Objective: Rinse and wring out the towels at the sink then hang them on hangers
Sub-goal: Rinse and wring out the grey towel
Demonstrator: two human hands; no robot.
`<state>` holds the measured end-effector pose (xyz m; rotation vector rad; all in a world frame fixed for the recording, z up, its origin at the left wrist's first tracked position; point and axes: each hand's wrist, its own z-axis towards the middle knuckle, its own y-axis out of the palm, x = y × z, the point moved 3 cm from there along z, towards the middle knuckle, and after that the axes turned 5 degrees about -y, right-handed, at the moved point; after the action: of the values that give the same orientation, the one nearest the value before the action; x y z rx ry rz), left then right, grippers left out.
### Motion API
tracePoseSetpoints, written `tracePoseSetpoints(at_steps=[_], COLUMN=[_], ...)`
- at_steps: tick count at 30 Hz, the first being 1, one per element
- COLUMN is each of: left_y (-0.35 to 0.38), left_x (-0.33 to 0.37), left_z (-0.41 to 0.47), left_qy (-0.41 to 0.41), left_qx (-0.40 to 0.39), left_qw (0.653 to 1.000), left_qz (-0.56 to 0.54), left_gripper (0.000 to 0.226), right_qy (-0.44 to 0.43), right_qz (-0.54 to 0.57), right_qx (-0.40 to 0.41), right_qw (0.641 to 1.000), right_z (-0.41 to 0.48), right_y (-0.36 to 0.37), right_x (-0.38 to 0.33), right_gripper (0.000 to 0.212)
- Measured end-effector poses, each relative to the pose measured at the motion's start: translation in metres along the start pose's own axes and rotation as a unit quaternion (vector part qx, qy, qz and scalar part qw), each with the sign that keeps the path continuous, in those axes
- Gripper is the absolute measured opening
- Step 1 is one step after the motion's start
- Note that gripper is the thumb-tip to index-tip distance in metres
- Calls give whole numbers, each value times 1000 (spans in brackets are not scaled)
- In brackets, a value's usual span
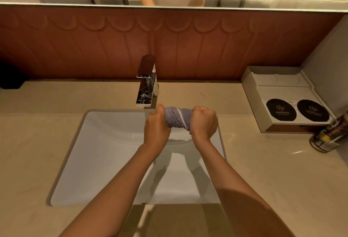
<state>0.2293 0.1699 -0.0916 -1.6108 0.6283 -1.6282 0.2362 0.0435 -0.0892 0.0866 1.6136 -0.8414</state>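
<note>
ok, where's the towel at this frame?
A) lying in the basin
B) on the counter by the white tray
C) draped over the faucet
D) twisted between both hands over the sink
D: the left hand and right hand each grip an end of the rolled grey towel, held above the sink just in front of the faucet.

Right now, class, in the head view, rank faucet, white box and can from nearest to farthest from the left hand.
1. Faucet, just behind the left hand.
2. White box, farther off, back right.
3. Can, far right edge.
</note>
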Motion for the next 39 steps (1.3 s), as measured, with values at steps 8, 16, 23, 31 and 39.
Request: tracePoseSetpoints(at_steps=[8, 16, 23, 31, 39], left_y=[13, 15, 24, 24, 4], left_x=[-12, -21, -30, -31, -14], left_z=[-13, -6, -13, -28, -45], left_qy=[-45, 5, -87, -116, -245], left_qx=[-112, -164, -202, -328, -397], left_qw=[992, 973, 975, 933, 844], left_qz=[47, 160, 24, -95, -266], left_gripper=[30, 38, 32, 19, 34], right_qy=[-129, -85, -124, -220, -181], right_qz=[-178, -224, -282, -342, -245], right_qx=[-73, -102, -133, -196, -225], right_qw=[973, 965, 942, 892, 925], right_z=[3, -4, -2, 2, 16], right_y=[0, 6, 10, 8, -3], right_x=[2, 13, 6, -5, -31], right_gripper=[33, 34, 32, 33, 22])
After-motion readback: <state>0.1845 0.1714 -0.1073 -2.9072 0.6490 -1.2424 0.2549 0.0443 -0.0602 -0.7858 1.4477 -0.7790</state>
